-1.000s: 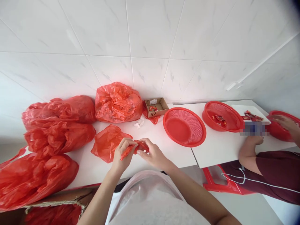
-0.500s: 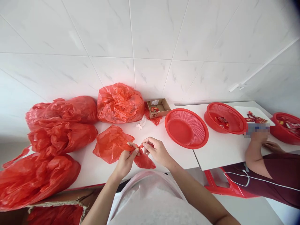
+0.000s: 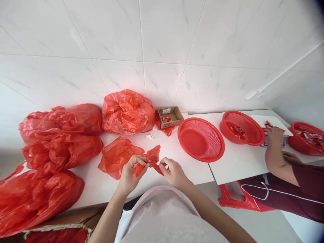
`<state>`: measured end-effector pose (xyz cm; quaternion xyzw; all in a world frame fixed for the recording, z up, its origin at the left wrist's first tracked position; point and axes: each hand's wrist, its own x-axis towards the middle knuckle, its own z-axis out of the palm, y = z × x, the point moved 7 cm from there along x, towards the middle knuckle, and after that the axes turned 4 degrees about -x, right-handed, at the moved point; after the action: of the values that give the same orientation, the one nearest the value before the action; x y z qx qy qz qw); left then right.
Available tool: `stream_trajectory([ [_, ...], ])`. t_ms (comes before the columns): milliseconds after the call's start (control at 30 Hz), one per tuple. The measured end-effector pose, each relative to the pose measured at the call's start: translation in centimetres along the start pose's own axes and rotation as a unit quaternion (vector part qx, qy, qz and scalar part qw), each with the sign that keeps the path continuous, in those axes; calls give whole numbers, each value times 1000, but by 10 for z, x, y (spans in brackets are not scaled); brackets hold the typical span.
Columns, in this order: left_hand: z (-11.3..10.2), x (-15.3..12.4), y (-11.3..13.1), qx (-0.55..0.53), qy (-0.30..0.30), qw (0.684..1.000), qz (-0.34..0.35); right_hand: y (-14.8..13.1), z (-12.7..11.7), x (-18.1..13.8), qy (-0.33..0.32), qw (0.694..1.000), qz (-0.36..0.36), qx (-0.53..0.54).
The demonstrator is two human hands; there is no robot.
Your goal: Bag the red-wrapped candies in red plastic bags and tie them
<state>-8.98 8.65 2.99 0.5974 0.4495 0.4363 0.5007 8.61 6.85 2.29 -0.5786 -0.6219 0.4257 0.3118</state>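
My left hand (image 3: pixel 131 170) and my right hand (image 3: pixel 173 171) both pinch a small red plastic bag (image 3: pixel 150 158) just above the white table (image 3: pixel 174 148), near its front edge. The bag is crumpled and its top flares upward between my hands. A second, empty red plastic bag (image 3: pixel 115 157) lies flat on the table just left of my left hand. An empty red mesh basket (image 3: pixel 200 139) stands to the right of my right hand.
Several stuffed red bags (image 3: pixel 60 135) pile up at the left, one more (image 3: pixel 128 111) against the tiled wall. A small cardboard box (image 3: pixel 170 116) sits beside it. A co-worker's hand (image 3: pixel 274 138) rests near a second red basket (image 3: pixel 240 128) and a third (image 3: pixel 307 136) at far right.
The small bag hung below my hands half a second ago; now it sticks up between them. My hands have dropped slightly and spread. The co-worker's hand moved toward the middle basket.
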Motion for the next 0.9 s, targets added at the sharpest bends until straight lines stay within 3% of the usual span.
stream_trajectory([
  [100,5,4,9,37,-44,998,18,-18,-12,5,81,986,-116,-90],
  [167,11,5,12,46,-60,997,16,-23,-6,9,54,986,-148,-60],
  [267,15,6,12,54,-45,997,25,-20,7,13,15,993,-116,19],
  [467,7,2,4,67,100,988,93,-21,24,8,-8,992,-86,88],
  [600,5,-2,0,81,138,984,83,-20,26,8,-43,983,-54,171],
  [733,6,-1,14,120,110,979,122,-15,24,11,-75,971,4,228],
  [900,9,4,21,131,13,985,108,-24,9,11,-25,997,-54,39],
])
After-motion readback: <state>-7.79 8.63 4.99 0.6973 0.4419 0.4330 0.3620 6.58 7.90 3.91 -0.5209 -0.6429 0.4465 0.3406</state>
